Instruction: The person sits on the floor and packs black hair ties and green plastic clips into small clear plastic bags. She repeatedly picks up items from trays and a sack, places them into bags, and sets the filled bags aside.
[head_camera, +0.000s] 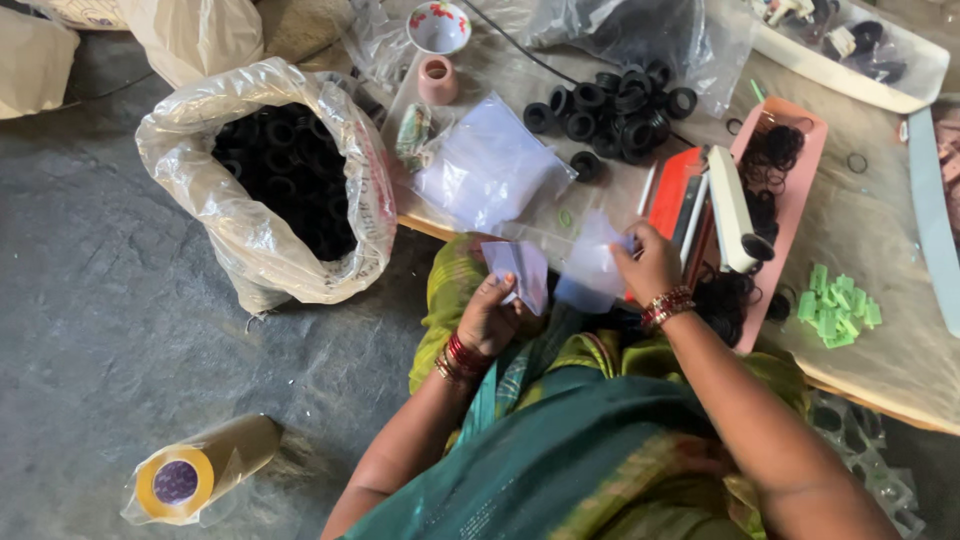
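Risk noted: left hand (490, 315) pinched small clear pouches (520, 268), right hand (650, 262) pinched another pouch (592, 262) beside the heat sealer (728, 205); thin film could slip or misfeed.

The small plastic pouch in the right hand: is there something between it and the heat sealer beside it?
Nothing visible. The right hand holds the small clear pouch right at the edge of the heat sealer, with no object between them.

Both hands raised before the body, left (490, 315) and right (650, 265), fingers pinched closed.
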